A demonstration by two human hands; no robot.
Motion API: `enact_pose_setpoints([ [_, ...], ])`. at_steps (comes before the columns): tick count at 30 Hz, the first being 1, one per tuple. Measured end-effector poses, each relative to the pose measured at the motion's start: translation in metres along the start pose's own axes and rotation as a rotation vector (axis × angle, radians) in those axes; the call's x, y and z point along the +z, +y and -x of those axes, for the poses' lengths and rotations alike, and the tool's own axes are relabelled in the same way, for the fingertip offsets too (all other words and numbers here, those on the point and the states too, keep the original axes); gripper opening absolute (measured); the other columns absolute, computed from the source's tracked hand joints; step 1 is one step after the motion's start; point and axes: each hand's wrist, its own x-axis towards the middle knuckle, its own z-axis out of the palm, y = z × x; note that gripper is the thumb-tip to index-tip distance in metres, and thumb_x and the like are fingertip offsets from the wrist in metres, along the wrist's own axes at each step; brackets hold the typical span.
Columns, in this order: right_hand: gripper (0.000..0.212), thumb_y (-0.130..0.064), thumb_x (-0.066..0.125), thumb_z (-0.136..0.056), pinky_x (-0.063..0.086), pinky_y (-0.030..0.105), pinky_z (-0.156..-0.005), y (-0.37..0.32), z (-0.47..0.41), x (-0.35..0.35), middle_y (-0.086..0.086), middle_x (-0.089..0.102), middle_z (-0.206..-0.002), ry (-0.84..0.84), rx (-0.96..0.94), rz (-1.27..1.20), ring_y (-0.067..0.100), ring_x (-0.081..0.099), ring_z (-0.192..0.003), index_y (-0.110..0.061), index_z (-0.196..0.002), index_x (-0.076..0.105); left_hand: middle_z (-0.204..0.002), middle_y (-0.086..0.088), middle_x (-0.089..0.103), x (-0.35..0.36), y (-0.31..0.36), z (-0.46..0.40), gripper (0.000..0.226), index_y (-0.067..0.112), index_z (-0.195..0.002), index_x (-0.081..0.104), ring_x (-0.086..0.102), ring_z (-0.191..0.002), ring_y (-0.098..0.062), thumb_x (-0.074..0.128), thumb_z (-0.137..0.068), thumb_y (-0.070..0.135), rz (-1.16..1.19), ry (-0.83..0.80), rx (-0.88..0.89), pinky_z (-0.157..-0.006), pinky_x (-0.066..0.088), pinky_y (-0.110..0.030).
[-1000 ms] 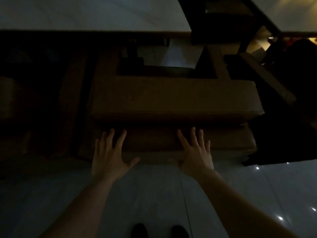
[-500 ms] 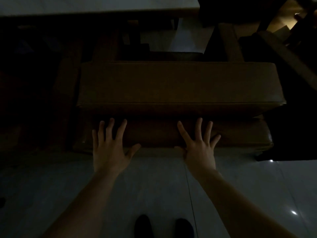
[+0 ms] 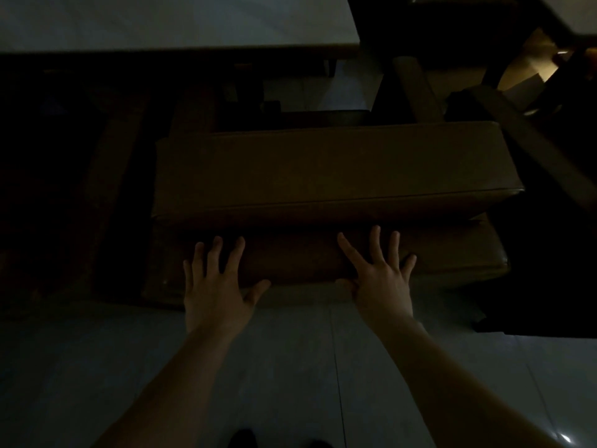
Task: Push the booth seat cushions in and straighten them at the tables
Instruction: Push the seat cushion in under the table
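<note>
The dim room's pale floor [image 3: 258, 367] runs up to a pale surface [image 3: 161, 24] at 12 o'clock. At centre the brown seat cushion [image 3: 323, 169] overhangs its base [image 3: 290, 263]. Both grips are released: left hand [image 3: 216, 286] and right hand [image 3: 381, 279] flat against the base (uneven pushing could skew it).

- Cushion [image 3: 336, 169]: smooth brown leather-like cover, dull sheen.
- Floor [image 3: 290, 367]: glossy pale tiles with glints.
- Table [image 3: 161, 24]: smooth pale top.
</note>
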Motion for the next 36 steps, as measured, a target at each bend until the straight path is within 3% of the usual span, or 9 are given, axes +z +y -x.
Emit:
enact_pose_setpoints([
  [5,0.078,-0.06,0.043,-0.095,0.001,0.075,-0.112,0.004,-0.004,0.0,0.012,-0.02,-0.163,-0.024,-0.01,-0.001,0.046,-0.027,-0.143,-0.052,-0.149,-0.012,-0.163,-0.003,0.014,-0.005,0.009,-0.003,0.088,0.039,-0.154,0.019,0.0,-0.15,-0.033,0.044,-0.079,0.079,0.03,-0.038,-0.028,-0.119,0.014,-0.056],
  [10,0.078,-0.06,0.04,-0.095,0.002,0.075,-0.112,0.006,-0.004,-0.004,0.013,-0.022,-0.162,-0.068,-0.011,0.022,0.047,-0.028,-0.142,-0.052,-0.147,-0.018,-0.164,0.001,0.005,-0.014,0.007,-0.005,0.084,0.044,-0.154,0.008,-0.007,-0.149,-0.029,0.045,-0.085,0.073,0.027,-0.142,-0.038,-0.117,0.021,-0.056],
  [14,0.082,-0.06,0.045,-0.093,0.003,0.073,-0.113,0.007,-0.007,-0.022,0.009,-0.025,-0.162,-0.196,-0.014,0.005,0.043,-0.027,-0.143,-0.055,-0.146,-0.017,-0.164,0.005,-0.005,-0.027,0.001,-0.01,0.083,0.047,-0.153,-0.003,-0.015,-0.148,-0.028,0.044,-0.088,0.071,0.035,-0.287,-0.022,-0.117,0.023,-0.056],
  [17,0.083,-0.06,0.05,-0.091,0.007,0.068,-0.117,0.013,-0.003,-0.046,0.004,-0.023,-0.163,-0.321,-0.013,-0.003,0.037,-0.021,-0.147,-0.052,-0.15,-0.009,-0.164,0.005,-0.01,-0.041,-0.002,-0.014,0.091,0.044,-0.153,-0.007,-0.017,-0.148,-0.029,0.043,-0.084,0.076,0.044,-0.404,0.003,-0.119,0.015,-0.054],
  [21,0.086,-0.056,0.054,-0.091,0.012,0.063,-0.119,0.025,0.026,-0.076,0.007,-0.009,-0.165,-0.349,0.091,-0.004,0.034,-0.008,-0.15,-0.045,-0.153,-0.004,-0.165,0.001,0.001,-0.056,0.011,-0.003,0.09,0.04,-0.155,0.006,-0.003,-0.149,-0.031,0.04,-0.082,0.081,0.08,-0.381,-0.021,-0.119,0.019,-0.051],
  [24,0.089,-0.052,0.058,-0.09,0.013,0.06,-0.119,0.044,0.052,-0.102,0.008,-0.003,-0.166,-0.332,0.164,0.007,0.034,-0.001,-0.151,-0.042,-0.154,-0.003,-0.163,0.001,0.007,-0.068,0.047,0.012,0.089,0.04,-0.154,0.01,0.012,-0.147,-0.029,0.038,-0.081,0.082,0.107,-0.455,0.047,-0.116,0.026,-0.049],
  [31,0.085,-0.042,0.059,-0.088,0.016,0.057,-0.119,0.142,0.101,-0.172,0.008,0.005,-0.165,-0.157,0.28,-0.085,0.032,0.007,-0.151,-0.046,-0.153,0.003,-0.162,0.003,0.014,-0.105,0.188,0.012,0.093,0.041,-0.154,0.009,0.022,-0.145,-0.026,0.033,-0.077,0.087,0.087,-0.542,0.292,-0.114,0.028,-0.045],
  [36,0.088,-0.062,0.056,-0.086,0.017,0.055,-0.119,0.246,0.163,-0.211,0.009,0.007,-0.165,-0.032,0.409,-0.093,0.032,0.009,-0.151,-0.044,-0.153,0.003,-0.16,0.007,0.018,-0.121,0.321,0.035,0.09,0.041,-0.153,0.012,0.025,-0.143,-0.024,0.036,-0.078,0.085,0.117,-0.498,0.472,-0.112,0.03,-0.043],
])
